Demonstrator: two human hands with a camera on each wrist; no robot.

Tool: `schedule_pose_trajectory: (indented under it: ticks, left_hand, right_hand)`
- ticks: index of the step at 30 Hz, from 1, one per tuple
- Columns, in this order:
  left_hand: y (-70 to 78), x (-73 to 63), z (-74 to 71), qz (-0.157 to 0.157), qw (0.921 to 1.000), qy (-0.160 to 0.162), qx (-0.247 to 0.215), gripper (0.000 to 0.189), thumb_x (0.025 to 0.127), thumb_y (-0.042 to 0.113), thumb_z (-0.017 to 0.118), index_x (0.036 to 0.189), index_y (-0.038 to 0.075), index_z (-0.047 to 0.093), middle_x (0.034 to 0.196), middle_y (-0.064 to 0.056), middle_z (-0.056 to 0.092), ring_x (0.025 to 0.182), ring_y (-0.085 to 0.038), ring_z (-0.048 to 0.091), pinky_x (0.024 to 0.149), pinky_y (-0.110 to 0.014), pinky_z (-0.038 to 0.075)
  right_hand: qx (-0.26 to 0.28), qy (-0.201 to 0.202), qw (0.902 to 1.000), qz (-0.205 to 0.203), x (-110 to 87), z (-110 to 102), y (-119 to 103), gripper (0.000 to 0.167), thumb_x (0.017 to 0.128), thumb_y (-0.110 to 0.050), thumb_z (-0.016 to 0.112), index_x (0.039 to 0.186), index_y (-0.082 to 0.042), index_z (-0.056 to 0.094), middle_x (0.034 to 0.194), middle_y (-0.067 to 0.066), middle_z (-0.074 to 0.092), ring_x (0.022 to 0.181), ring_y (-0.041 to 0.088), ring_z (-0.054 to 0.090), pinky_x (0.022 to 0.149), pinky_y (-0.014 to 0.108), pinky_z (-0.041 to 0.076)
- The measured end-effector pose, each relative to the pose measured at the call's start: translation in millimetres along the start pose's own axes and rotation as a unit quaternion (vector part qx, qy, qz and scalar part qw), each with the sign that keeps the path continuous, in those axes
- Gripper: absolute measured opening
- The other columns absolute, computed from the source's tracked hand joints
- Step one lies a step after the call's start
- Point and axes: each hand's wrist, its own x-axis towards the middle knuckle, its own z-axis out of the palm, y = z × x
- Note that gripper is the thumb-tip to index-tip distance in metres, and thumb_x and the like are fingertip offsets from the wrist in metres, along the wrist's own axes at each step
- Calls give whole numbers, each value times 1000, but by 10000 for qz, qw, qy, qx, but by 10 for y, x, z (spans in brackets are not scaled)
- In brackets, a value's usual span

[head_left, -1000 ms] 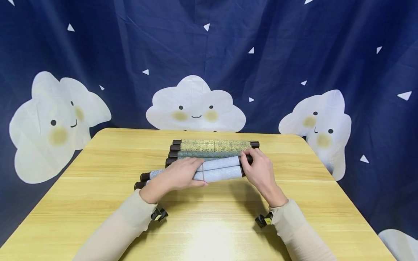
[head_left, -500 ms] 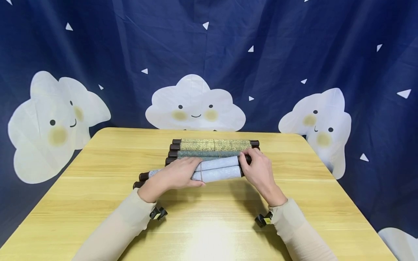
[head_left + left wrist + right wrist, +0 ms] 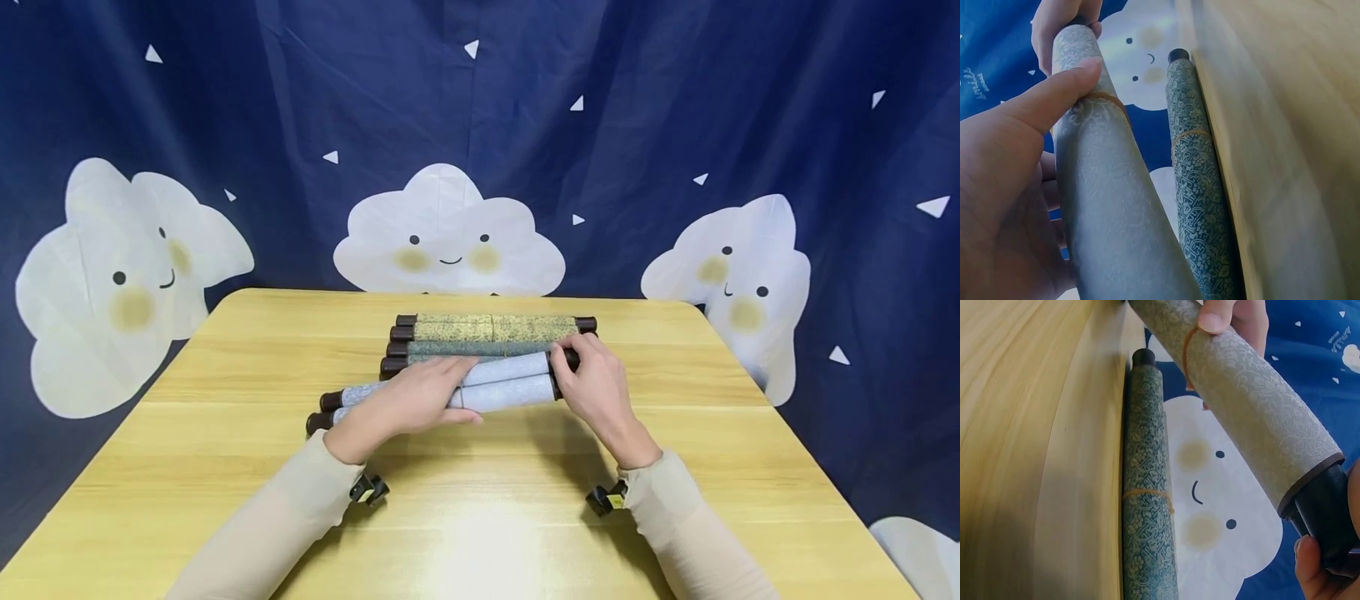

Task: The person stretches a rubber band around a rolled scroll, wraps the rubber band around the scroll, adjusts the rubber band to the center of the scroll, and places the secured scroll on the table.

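A pair of pale blue-grey scrolls [image 3: 506, 392] with dark end knobs is tied by a thin brown band and held slantwise near the front of the row, left end closer to me. My left hand [image 3: 420, 396] grips the pair around its middle; in the left wrist view its thumb [image 3: 1066, 87] lies along the patterned surface by the band. At the right end my right hand [image 3: 596, 379] pinches the dark knob [image 3: 1322, 512]. Behind them lie green patterned scrolls [image 3: 480, 348], partly hidden by the held pair and my left hand.
Yellow patterned scrolls [image 3: 457, 330] lie crosswise behind the green ones, banded at the middle. All are on a light wooden table [image 3: 247, 467]. A dark blue curtain [image 3: 600, 50] with smiling clouds hangs beyond the table's far edge.
The left fingers and thumb have shifted slightly to the right along the scrolls, reaching past the band. The right hand keeps its hold, and the head view has tilted up a little.
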Motion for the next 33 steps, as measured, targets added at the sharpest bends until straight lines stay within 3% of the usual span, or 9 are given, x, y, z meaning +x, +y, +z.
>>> schedule_pose_trajectory:
  ticks: [9,23,28,33]
  left_hand:
    - [-34,-2,-26,-267,9993,-138,217,88,85,60,66,144,0,43,137,-16,54,121,-34,54,105,-47,41]
    - [-52,-12,-39,-406,9985,-185,303,85,84,59,69,143,2,46,134,-14,56,119,-33,55,103,-48,44]
    - [-51,-25,-54,-403,9986,-214,259,84,84,57,69,143,2,45,136,-14,55,120,-33,53,104,-48,42]
    - [-52,-14,-38,-229,9995,-200,84,96,84,65,62,148,-1,36,143,-19,48,127,-35,49,109,-48,37]
  right_hand:
    - [-33,89,9998,176,26,-26,72,21,94,-28,60,91,-11,72,88,5,65,81,27,64,73,47,50]
    - [-2,254,9996,100,57,-40,116,20,93,-27,62,89,-11,73,87,6,67,82,31,65,73,50,50]
    - [9,309,9995,92,56,-39,108,19,92,-26,62,89,-11,73,87,6,67,82,31,65,73,50,49]
    - [4,265,9996,52,49,-52,80,19,93,-26,62,89,-10,72,87,6,66,82,30,65,74,50,49]
